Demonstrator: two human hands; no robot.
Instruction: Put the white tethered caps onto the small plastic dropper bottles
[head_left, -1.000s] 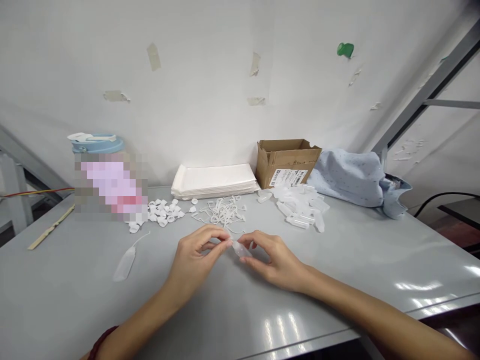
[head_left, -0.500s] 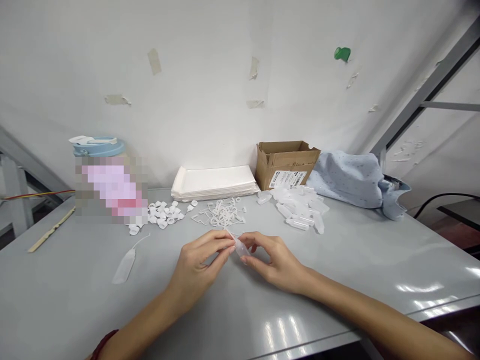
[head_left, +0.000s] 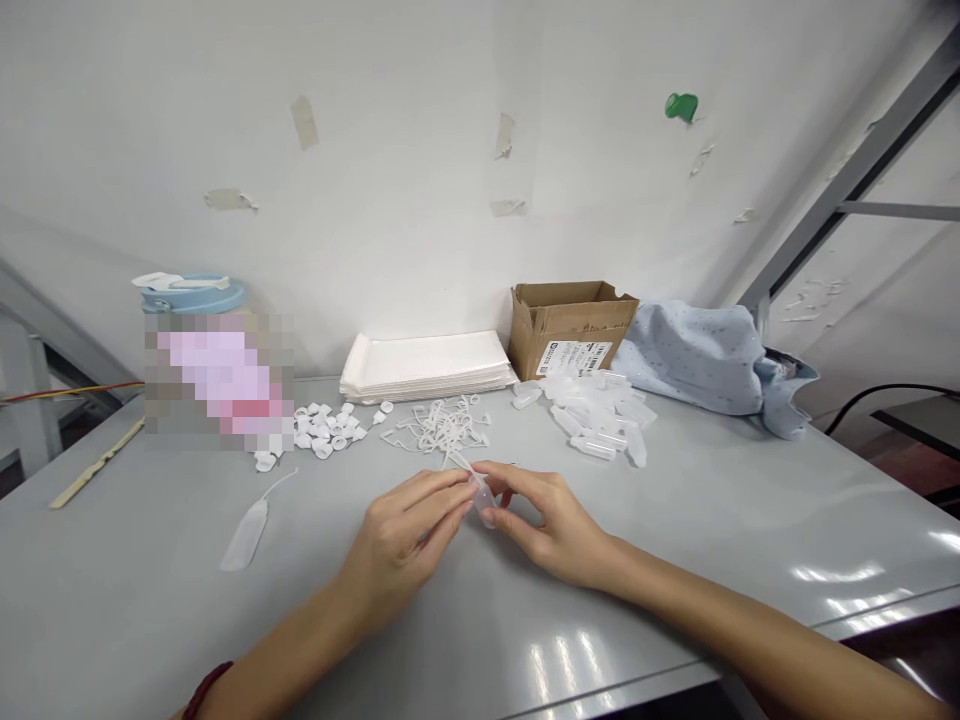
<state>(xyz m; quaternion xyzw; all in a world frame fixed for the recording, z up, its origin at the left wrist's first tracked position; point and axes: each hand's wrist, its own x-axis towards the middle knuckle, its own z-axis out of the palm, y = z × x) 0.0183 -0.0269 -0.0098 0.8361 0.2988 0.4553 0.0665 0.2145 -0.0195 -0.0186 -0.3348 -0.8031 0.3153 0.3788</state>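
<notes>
My left hand [head_left: 401, 535] and my right hand [head_left: 544, 520] meet low over the grey table [head_left: 675, 540], fingers pinched together on one small translucent plastic bottle [head_left: 484, 496]. A thin white strap piece [head_left: 459, 460] sticks up from the bottle's top between my fingertips. Behind my hands lie a tangle of white plastic straps [head_left: 439, 428], a scatter of small white caps [head_left: 326, 428] and a heap of clear small bottles [head_left: 600, 410]. One finished-looking bottle with a strap [head_left: 247, 525] lies alone to the left.
A stack of white sheets [head_left: 427, 365] and an open cardboard box [head_left: 570, 325] stand against the wall. Crumpled blue cloth [head_left: 712, 360] lies at the right. A blue-lidded container [head_left: 187, 292] stands at the left, and a wooden stick [head_left: 94, 465] lies near the table's left edge.
My left fingers have gone from curled above the bottle to stretched along it, and both hands have shifted slightly toward me. The bottle is tilted more upright.
</notes>
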